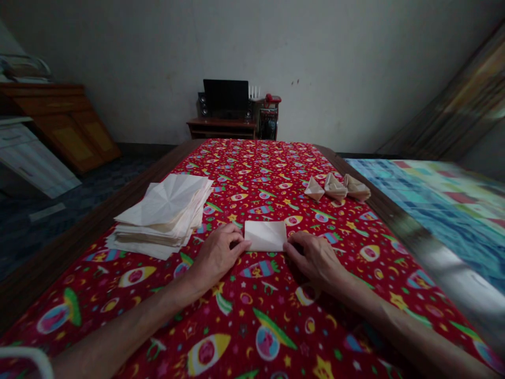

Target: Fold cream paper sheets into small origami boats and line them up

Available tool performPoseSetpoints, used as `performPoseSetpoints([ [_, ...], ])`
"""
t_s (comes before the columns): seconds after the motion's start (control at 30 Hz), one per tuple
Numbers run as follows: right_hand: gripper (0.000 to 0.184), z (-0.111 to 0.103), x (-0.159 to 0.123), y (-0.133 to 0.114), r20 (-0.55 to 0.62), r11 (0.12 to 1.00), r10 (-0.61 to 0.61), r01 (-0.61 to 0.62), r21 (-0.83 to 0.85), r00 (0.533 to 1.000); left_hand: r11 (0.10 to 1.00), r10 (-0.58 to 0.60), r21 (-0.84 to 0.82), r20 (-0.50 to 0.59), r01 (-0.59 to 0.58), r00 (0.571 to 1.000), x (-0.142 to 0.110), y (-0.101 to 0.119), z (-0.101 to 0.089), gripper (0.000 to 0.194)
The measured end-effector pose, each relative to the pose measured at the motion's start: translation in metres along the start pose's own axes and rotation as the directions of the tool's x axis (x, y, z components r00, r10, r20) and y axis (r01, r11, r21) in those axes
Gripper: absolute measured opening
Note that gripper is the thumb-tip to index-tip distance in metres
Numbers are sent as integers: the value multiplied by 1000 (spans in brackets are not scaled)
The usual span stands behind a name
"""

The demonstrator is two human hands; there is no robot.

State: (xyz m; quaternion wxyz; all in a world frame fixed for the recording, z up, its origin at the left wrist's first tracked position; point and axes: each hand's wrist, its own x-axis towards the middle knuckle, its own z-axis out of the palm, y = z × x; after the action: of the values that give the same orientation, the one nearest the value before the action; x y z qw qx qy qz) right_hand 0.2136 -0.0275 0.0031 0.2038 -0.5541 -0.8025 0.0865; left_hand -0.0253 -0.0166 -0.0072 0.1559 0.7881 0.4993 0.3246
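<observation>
A white sheet of paper folded into a small rectangle [265,235] lies flat on the red patterned cloth in front of me. My left hand [225,246] pinches its lower left corner between thumb and curled fingers. At the lower right corner, my right hand [313,255] grips the paper the same way. To the left sits a thick stack of creased paper sheets [169,202], with radiating fold lines on the top one. Several folded paper pieces [335,187] stand in a row at the right, beyond my right hand.
The red cloth [260,295] covers a long dark-edged table. A bed with a blue checked cover [442,210] adjoins on the right. Against the far wall are a monitor [226,97], speakers and a red telephone [273,98]. Wooden cabinets [67,121] stand at the left.
</observation>
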Motion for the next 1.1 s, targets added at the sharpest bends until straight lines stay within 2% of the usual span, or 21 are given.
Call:
performPoseSetpoints([
  [0.37,28,11,4,8,-84,978,-85,67,-198,993,980,-35,198,-8,36,999,3,8,1,23],
  [0.53,30,7,6,0,-47,969,-64,51,-243,997,966,-1,258,-96,26,995,3,4,4,9],
  [0.6,28,5,6,-3,-30,968,-35,26,-249,999,962,54,273,-127,-18,990,2,8,4,16],
  [0.67,28,3,7,-6,-22,968,-9,3,-251,1000,944,163,299,-62,-137,985,-1,15,4,31],
  [0.73,28,2,8,-7,-23,969,10,-15,-248,1000,905,271,314,96,-288,958,-3,24,3,36],
  [0.8,29,1,8,-8,-15,968,17,-20,-248,1000,876,323,295,229,-382,918,-5,30,2,37],
  [0.9,31,0,8,-9,10,962,25,-21,-273,1000,874,323,263,314,-409,893,-6,33,2,40],
  [1.1,29,2,8,-9,12,956,28,-24,-292,1000,880,311,245,352,-407,883,-7,31,3,42],
])
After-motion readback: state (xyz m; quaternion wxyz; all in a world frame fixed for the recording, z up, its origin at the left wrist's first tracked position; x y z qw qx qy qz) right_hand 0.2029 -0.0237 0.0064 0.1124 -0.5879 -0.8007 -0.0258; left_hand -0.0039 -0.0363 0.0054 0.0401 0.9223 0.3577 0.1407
